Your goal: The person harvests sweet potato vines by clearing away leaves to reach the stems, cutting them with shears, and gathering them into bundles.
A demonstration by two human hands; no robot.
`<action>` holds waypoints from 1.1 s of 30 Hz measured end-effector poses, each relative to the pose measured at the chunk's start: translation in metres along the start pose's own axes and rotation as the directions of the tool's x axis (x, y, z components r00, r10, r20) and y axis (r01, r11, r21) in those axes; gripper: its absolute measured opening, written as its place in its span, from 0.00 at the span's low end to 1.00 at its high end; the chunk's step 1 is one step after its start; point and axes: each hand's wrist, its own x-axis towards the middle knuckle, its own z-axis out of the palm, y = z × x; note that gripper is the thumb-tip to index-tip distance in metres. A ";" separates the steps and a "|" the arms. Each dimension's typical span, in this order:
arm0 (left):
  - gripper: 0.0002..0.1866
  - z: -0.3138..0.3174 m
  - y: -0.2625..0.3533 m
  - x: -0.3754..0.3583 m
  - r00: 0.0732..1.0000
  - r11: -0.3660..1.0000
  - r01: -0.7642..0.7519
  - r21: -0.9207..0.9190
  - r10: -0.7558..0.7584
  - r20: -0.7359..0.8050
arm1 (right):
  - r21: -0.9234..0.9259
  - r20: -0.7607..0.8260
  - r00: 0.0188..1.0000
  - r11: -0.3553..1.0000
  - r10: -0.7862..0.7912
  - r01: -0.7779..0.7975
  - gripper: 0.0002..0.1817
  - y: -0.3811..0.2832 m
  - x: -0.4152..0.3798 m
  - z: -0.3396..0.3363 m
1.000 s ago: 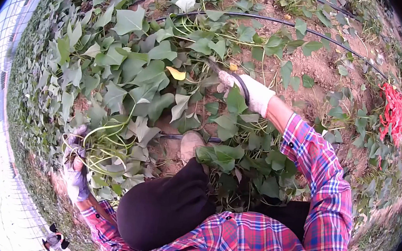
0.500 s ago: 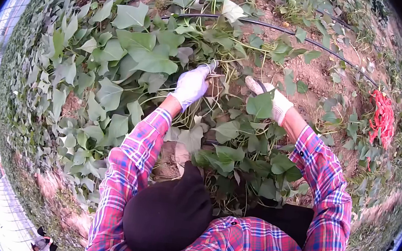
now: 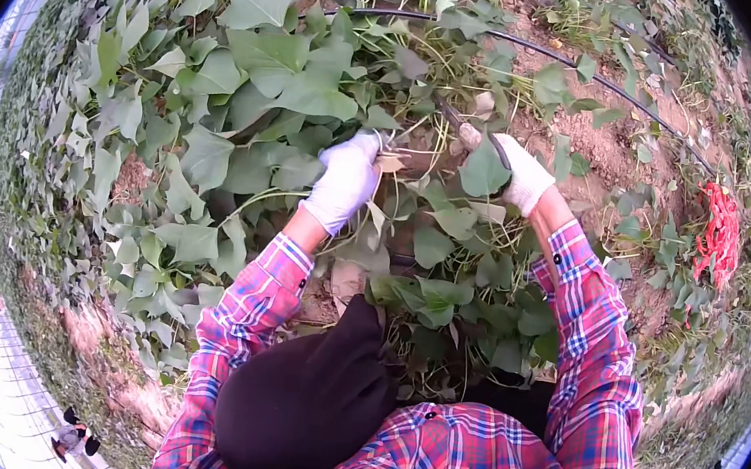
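Both hands wear whitish gloves among green leafy vines [image 3: 305,78]. My left hand [image 3: 348,176] is closed around a clump of thin stems at the centre; a small metallic curved piece shows at its fingertips. To the right, my right hand [image 3: 517,172] is wrapped round a tool with a dark, partly hidden part and a light brown end [image 3: 470,136]. A broad leaf [image 3: 484,171] covers some of its fingers. Between the two hands lie stems and a strip of brown soil [image 3: 416,160].
A black hose [image 3: 544,52] curves across the vines and soil beyond the hands. A bundle of red strips [image 3: 718,236] lies at the right. My black-covered knee [image 3: 305,403] is below. A small figure of a person [image 3: 72,439] shows at the lower left edge.
My left hand has shifted slightly down and left, while my right hand has risen a little. The vines between them are pulled into a different arrangement, and the view has moved slightly.
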 end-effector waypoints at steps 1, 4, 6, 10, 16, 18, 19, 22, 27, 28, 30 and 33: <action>0.12 -0.018 -0.005 0.010 0.989 0.987 0.149 0.056 -0.150 0.010 | 0.093 -0.018 0.999 0.995 0.034 -0.032 0.21 0.002 -0.003 0.002; 0.17 -0.019 -0.071 0.016 0.942 0.929 0.290 0.232 -0.320 0.102 | -0.365 -0.032 0.971 0.907 -0.239 0.211 0.22 0.004 -0.013 0.009; 0.17 -0.017 -0.068 0.009 0.957 0.924 0.266 0.276 -0.288 0.041 | -0.235 -0.028 0.998 0.970 0.058 -0.063 0.28 -0.012 -0.027 0.029; 0.15 -0.005 -0.022 -0.003 0.988 0.994 0.111 -0.001 -0.110 -0.108 | -0.210 -0.014 0.992 0.970 0.122 -0.123 0.30 0.023 -0.029 0.023; 0.14 0.028 -0.022 0.028 0.992 0.964 0.082 0.254 -0.104 0.073 | 0.073 0.039 0.993 0.990 0.114 -0.117 0.28 0.043 -0.020 0.016; 0.09 0.028 -0.027 0.040 0.980 0.934 0.117 0.338 -0.165 0.116 | 0.317 0.035 0.993 0.941 0.112 -0.117 0.24 0.041 -0.018 0.024; 0.07 0.030 -0.032 0.043 0.982 0.924 0.064 0.376 -0.126 0.143 | 0.318 0.032 0.994 0.941 0.108 -0.113 0.24 0.036 -0.018 0.029; 0.07 0.040 -0.039 0.050 0.976 0.887 0.058 0.458 -0.147 0.161 | 0.251 -0.001 0.989 0.957 0.148 -0.144 0.22 0.035 -0.007 0.029; 0.14 0.037 -0.036 0.056 0.947 0.905 0.108 0.412 -0.220 0.235 | 0.374 0.174 0.984 0.922 0.040 -0.103 0.22 0.068 0.019 0.010; 0.15 0.034 -0.038 0.057 0.936 0.914 0.155 0.374 -0.258 0.241 | 0.207 0.128 0.985 0.968 0.115 -0.140 0.22 0.048 0.010 0.022; 0.16 0.032 -0.038 0.059 0.904 0.915 0.258 0.310 -0.342 0.256 | 0.019 0.089 0.983 0.987 0.158 -0.160 0.32 0.034 0.002 0.033; 0.19 0.037 -0.045 0.059 0.899 0.918 0.320 0.235 -0.373 0.230 | 0.045 0.105 0.994 0.998 0.037 -0.042 0.33 0.041 0.008 0.034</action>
